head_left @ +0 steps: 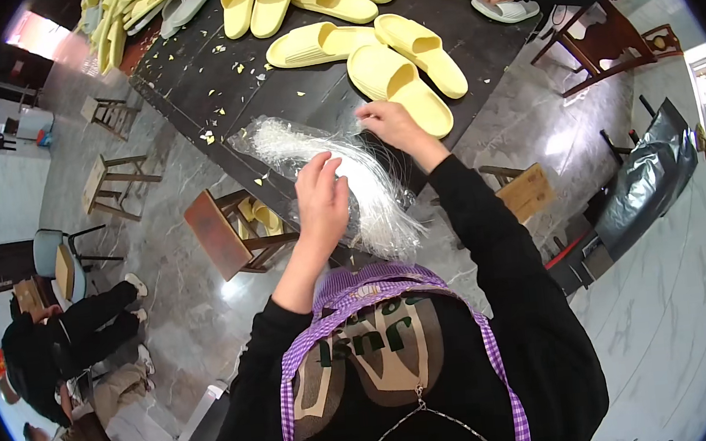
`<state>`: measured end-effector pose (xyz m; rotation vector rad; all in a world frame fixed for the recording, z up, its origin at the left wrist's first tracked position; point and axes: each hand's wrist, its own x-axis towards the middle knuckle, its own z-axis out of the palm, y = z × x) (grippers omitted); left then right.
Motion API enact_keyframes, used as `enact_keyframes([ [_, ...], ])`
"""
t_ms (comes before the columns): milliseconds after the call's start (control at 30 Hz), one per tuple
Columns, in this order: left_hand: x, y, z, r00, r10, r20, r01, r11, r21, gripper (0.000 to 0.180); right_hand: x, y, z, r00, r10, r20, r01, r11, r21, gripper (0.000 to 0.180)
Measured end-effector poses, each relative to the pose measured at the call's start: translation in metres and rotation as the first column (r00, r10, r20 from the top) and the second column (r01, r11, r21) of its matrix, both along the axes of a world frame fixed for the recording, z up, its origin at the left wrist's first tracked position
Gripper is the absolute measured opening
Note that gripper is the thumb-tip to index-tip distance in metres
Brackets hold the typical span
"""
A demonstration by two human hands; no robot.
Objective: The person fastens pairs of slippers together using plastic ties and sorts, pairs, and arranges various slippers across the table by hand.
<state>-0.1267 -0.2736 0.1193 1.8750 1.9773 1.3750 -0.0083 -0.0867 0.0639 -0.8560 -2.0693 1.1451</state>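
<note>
Clear plastic strands (372, 193) lie at the counter's (294, 98) near corner, nearer than yellow slide sandals (383, 73). The left hand's (322, 206) fingers curl apart over them; whether the right hand's (399, 128) pinch any, I cannot tell. Overhanging ends could drag strands off.

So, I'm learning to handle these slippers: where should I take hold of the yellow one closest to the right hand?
Probably by the heel end of that yellow slipper, from the near right side: it lies sole-down, bare heel pointing that way, while the strap covers the far end.
</note>
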Motion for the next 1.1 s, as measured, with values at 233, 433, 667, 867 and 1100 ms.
enact_keyframes([
  [233, 0.022, 0.039, -0.026, 0.974, 0.006, -0.225, -0.028, 0.995, -0.093, 0.059, -0.013, -0.013, -0.008, 0.973, -0.058, 0.224, 0.024, 0.988, 0.152, 0.016],
  [433, 0.027, 0.052, -0.047, 0.941, 0.047, -0.334, -0.153, 0.942, -0.299, 0.082, -0.003, -0.019, 0.024, 0.987, -0.162, -0.012, 0.162, 0.981, 0.102, 0.015],
  [667, 0.013, 0.05, -0.088, 0.919, 0.063, -0.39, -0.209, 0.915, -0.344, 0.082, 0.029, 0.009, 0.063, 0.777, -0.38, -0.502, -0.1, 0.712, -0.695, 0.01],
  [867, 0.0, 0.054, -0.086, 0.926, 0.046, -0.376, -0.173, 0.934, -0.313, 0.075, 0.091, 0.096, 0.076, 0.485, -0.452, -0.749, -0.542, 0.516, -0.663, 0.011],
  [1100, 0.003, 0.059, -0.047, 0.902, 0.094, -0.422, -0.27, 0.885, -0.379, 0.06, 0.117, 0.142, 0.067, 0.631, -0.428, -0.647, -0.456, 0.47, -0.756, 0.01],
])
